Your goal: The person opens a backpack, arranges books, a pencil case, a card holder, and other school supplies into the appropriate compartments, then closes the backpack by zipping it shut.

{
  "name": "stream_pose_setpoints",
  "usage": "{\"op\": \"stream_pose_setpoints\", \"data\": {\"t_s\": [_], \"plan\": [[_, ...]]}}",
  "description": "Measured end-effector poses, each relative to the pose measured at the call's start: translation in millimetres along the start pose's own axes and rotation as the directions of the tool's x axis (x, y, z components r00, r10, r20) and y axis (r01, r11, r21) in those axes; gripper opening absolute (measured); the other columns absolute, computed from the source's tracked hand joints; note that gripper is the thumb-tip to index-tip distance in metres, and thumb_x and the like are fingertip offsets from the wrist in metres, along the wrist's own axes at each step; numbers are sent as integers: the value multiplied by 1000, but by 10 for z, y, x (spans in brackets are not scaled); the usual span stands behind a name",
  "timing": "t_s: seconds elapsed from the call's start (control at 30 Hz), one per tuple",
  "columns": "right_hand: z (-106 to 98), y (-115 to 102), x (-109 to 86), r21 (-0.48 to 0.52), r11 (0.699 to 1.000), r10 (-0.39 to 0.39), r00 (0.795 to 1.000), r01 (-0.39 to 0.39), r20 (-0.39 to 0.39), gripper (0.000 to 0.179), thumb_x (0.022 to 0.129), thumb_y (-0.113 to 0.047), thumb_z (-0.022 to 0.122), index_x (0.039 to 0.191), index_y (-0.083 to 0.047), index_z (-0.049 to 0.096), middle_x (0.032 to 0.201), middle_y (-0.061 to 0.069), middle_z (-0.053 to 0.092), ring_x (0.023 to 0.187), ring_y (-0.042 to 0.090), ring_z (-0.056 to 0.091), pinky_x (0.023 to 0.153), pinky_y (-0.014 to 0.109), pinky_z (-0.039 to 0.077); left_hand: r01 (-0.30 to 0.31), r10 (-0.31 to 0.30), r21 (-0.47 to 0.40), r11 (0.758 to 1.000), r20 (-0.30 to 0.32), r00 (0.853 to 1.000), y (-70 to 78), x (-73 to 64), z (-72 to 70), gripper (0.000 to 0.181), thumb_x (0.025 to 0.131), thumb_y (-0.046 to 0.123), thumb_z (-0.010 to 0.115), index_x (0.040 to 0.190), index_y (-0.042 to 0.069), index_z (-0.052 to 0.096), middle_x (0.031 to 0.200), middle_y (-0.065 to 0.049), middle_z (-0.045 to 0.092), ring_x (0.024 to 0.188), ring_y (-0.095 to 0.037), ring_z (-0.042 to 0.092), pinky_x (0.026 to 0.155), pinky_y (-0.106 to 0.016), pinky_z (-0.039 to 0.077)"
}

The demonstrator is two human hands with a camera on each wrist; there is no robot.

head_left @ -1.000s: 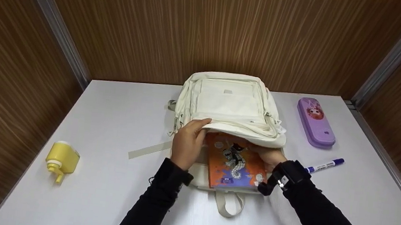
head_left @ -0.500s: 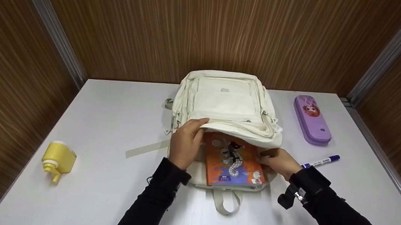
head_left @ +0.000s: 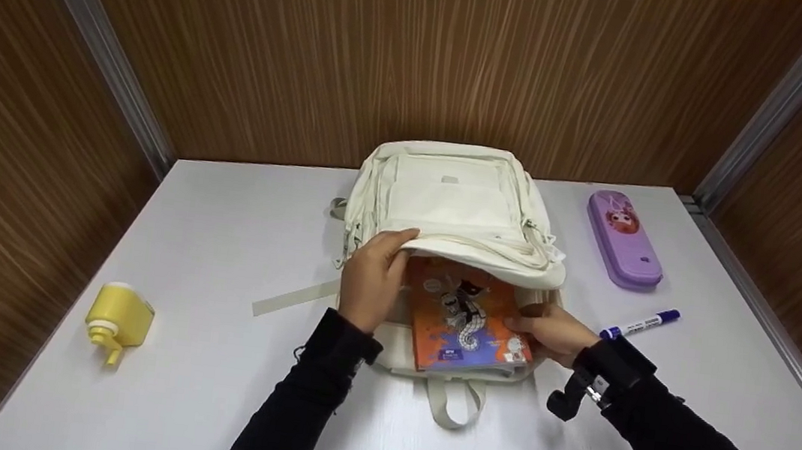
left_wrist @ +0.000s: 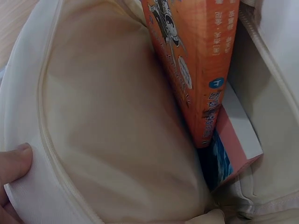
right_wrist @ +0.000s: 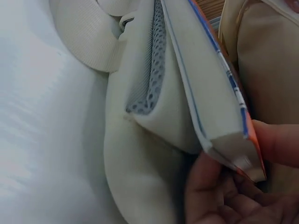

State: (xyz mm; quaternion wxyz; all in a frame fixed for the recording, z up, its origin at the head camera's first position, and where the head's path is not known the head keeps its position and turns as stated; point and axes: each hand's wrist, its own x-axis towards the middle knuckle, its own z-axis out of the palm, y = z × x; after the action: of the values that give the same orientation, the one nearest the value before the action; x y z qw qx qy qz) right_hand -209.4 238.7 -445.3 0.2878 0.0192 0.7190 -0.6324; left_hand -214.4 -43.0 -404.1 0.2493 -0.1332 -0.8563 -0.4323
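A cream backpack point(head_left: 449, 204) lies on the white table with its main compartment unzipped. My left hand point(head_left: 370, 286) pinches the edge of its front panel and holds it raised; the left wrist view shows the thumb point(left_wrist: 17, 164) on the fabric. Partly inside lies an orange and purple book point(head_left: 464, 330), its far end under the panel. With the thumb on the cover and fingers beneath, my right hand point(head_left: 556, 330) grips the book's right edge. Deeper in the bag, the left wrist view shows a second book with a pink edge point(left_wrist: 238, 140) by the orange spine.
A purple pencil case point(head_left: 625, 243) lies to the backpack's right, with a blue-capped marker point(head_left: 640, 325) nearer my right wrist. Far left on the table is a yellow hand-crank pencil sharpener-like object point(head_left: 121, 318). Wood-patterned panels point(head_left: 420, 54) border the table behind and at both sides.
My right hand has come out from under the panel toward the right, and its thumb now sits on the book's cover. The left hand has lifted the panel edge slightly.
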Motion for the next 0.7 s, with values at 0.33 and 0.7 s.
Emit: {"op": "stream_pose_setpoints", "data": {"t_s": [0.33,0.7], "plan": [[160,-83,121,230,970,-81,996,85,-27,33,99,-1,41,129,10,37,90,0,66,79,10,67,75,23,57,-47,45,-27,999,-62,997,10,50,1,29,92,4,61,117,14,72,112,-2,73,108,-16,68,90,-31,54],[231,-210,447,322,904,-254,959,282,-125,22,99,3,42,112,-9,54,94,-3,68,76,9,66,68,23,56,-42,39,-48,998,-62,997,41,59,-1,28,92,5,62,117,13,72,113,-3,72,108,-16,68,92,-30,54]]}}
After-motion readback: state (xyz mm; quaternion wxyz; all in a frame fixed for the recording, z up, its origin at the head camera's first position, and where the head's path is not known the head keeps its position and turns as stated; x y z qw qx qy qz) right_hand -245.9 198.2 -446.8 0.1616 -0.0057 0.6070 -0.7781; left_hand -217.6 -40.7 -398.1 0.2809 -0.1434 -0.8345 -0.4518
